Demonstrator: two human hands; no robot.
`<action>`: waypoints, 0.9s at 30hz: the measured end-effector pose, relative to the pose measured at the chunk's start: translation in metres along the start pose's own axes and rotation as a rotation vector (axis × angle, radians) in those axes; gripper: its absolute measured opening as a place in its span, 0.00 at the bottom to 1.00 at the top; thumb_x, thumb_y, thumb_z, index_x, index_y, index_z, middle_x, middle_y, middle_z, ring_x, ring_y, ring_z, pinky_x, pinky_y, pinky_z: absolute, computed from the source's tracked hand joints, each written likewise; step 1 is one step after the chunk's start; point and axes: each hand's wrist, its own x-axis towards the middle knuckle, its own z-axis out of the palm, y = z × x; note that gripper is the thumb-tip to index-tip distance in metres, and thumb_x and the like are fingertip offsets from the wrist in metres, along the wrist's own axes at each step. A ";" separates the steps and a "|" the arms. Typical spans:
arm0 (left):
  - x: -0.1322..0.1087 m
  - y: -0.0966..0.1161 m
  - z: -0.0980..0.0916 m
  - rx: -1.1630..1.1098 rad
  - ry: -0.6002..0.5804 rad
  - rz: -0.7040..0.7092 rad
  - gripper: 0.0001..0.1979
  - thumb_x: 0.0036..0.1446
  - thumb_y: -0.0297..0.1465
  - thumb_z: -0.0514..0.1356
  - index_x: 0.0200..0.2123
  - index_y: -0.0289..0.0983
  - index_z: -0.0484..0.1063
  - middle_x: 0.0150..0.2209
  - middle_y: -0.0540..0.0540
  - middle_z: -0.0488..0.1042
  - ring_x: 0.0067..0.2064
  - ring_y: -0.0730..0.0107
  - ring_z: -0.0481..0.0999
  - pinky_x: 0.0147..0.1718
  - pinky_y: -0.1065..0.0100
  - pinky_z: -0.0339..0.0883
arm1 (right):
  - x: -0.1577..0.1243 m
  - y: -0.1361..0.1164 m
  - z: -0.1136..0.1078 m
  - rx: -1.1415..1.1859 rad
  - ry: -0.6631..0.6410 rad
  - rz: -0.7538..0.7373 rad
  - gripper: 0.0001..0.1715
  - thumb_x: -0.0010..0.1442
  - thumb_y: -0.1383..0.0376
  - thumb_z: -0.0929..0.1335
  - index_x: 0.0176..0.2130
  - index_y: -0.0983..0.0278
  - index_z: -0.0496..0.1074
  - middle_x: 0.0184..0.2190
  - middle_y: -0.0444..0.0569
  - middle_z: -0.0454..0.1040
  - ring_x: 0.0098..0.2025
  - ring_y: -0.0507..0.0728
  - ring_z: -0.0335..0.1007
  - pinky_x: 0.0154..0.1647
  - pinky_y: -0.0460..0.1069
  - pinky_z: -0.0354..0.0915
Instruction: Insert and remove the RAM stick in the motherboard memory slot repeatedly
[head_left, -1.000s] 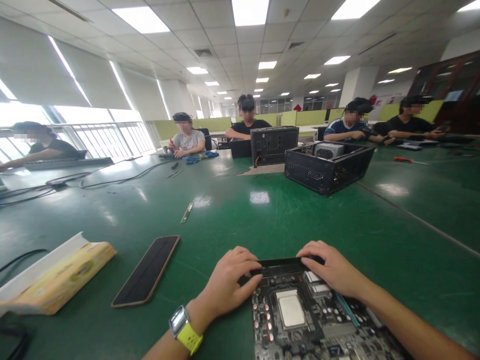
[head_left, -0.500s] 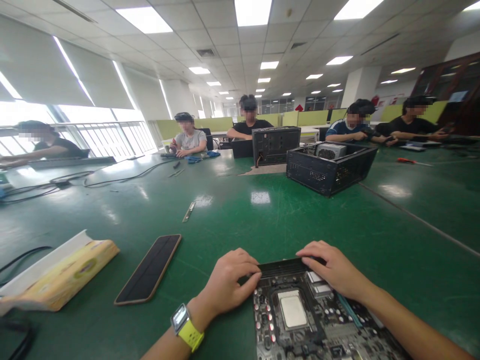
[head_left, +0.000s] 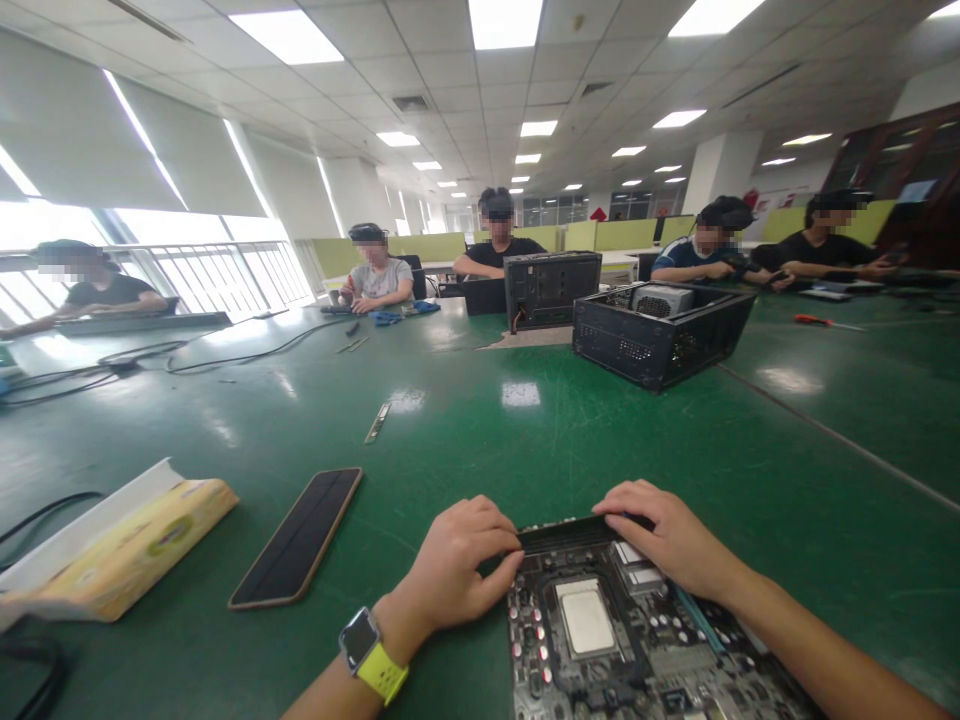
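A dark motherboard (head_left: 645, 640) lies flat on the green table (head_left: 450, 430) just in front of me, its near part cut off by the frame. A silver processor (head_left: 586, 618) sits in its socket, and long black memory slots (head_left: 566, 538) run along the far edge. At the far left corner my left hand (head_left: 469, 555), with a yellow-strapped watch (head_left: 371, 655) on the wrist, has thumb and fingers closed on the board's edge by the slots. My right hand (head_left: 667, 535) grips the other end of the slots beside the white ports; its fingertips are partly hidden.
A phone (head_left: 296, 540) and a tissue pack (head_left: 142, 550) lie to the left. Farther off are a memory stick (head_left: 378, 423), an open computer case (head_left: 652, 340), an upright case (head_left: 551, 290) and a screwdriver (head_left: 829, 323). Several people sit around the table; cables (head_left: 135, 362) trail at left.
Both hands stay at the motherboard's far edge, with hardly any shift. The watch face has gone from bright to dark. The person at far left has moved slightly.
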 end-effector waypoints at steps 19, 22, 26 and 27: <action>0.000 0.000 -0.001 0.001 0.027 -0.002 0.08 0.58 0.28 0.55 0.35 0.37 0.75 0.33 0.45 0.78 0.36 0.66 0.74 0.37 0.64 0.67 | -0.001 0.000 0.001 -0.010 -0.001 0.033 0.16 0.63 0.60 0.61 0.42 0.58 0.76 0.41 0.49 0.77 0.45 0.59 0.69 0.49 0.56 0.62; -0.001 0.000 -0.001 0.000 0.021 0.001 0.09 0.59 0.29 0.54 0.35 0.37 0.75 0.33 0.44 0.77 0.36 0.66 0.73 0.37 0.63 0.67 | -0.001 0.003 0.004 -0.019 -0.001 0.040 0.16 0.62 0.59 0.62 0.44 0.59 0.75 0.42 0.49 0.76 0.45 0.59 0.68 0.49 0.56 0.62; -0.001 0.000 -0.001 0.003 0.007 -0.002 0.09 0.58 0.29 0.54 0.34 0.37 0.75 0.35 0.43 0.77 0.37 0.65 0.73 0.37 0.63 0.67 | -0.001 0.000 -0.002 -0.028 0.010 0.055 0.16 0.61 0.58 0.63 0.46 0.59 0.73 0.44 0.50 0.75 0.47 0.59 0.67 0.50 0.56 0.61; -0.001 0.000 -0.001 0.004 0.008 -0.005 0.09 0.58 0.29 0.55 0.34 0.37 0.75 0.37 0.43 0.77 0.38 0.64 0.73 0.37 0.62 0.67 | -0.001 -0.004 -0.006 -0.037 0.028 0.056 0.17 0.61 0.58 0.64 0.47 0.59 0.73 0.45 0.50 0.75 0.48 0.60 0.66 0.51 0.57 0.60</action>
